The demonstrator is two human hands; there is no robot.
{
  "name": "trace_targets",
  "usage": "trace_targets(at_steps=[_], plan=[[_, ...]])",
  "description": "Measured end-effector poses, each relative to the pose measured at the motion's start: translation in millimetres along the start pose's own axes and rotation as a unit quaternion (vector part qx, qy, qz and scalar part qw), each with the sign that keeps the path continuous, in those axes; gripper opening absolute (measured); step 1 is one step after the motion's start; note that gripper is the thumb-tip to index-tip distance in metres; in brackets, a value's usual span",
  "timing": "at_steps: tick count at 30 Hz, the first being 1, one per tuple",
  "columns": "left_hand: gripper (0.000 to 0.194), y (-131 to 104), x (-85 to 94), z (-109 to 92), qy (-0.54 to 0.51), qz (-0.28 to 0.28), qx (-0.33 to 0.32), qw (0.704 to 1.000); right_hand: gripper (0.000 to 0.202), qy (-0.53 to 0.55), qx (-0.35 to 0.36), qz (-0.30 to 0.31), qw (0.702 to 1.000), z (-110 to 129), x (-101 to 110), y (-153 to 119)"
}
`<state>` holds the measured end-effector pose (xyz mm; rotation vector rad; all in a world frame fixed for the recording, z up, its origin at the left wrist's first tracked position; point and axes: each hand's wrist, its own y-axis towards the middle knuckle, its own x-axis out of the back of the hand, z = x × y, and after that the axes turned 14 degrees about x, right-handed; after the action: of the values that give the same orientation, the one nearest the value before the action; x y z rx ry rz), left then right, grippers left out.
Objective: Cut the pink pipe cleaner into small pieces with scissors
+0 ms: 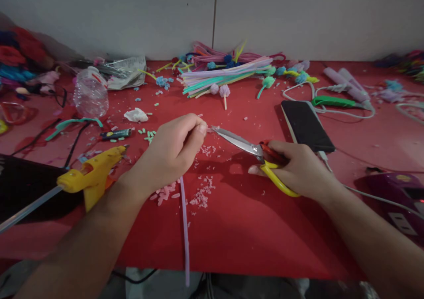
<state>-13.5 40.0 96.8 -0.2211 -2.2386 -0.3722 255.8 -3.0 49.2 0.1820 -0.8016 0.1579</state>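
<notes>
A purple pipe cleaner (184, 232) is hanging from beneath the left hand (179, 146), its lower end reaching past the near edge of the red table (251, 237). Beside it, pink clippings (202, 195) are lying scattered on the tabletop. To the left, a yellow glue gun (94, 171) is showing just past the forearm, a clear glue stick (31, 208) poking out of its back.

The left hand is closing around the pipe cleaner, thumb and forefinger pressed together. The right hand (298, 166) is wrapping around the yellow and red handles of the scissors (240, 143); their blades are lying almost together, tips pointing at the left fingertips and sitting just beside them. Whether the tips are touching anything is hard to tell.

Farther off, a dark-screened phone (306, 124) is lying beyond the right hand, and a white scrap (135, 115) is resting beyond the left. Behind these, a clear plastic bottle (91, 93) is standing on the left, while a bundle of colored pipe cleaners (225, 76) is lying near the pale wall (281, 20).
</notes>
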Motion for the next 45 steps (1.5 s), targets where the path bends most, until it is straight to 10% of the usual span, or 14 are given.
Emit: trace_targets(at_steps=[45], plan=[[0.020, 1.0, -0.9, 2.2, -0.015, -0.002, -0.019, 1.000, 0.077, -0.021, 0.000, -0.012, 1.000, -1.1, 0.2, 1.3]])
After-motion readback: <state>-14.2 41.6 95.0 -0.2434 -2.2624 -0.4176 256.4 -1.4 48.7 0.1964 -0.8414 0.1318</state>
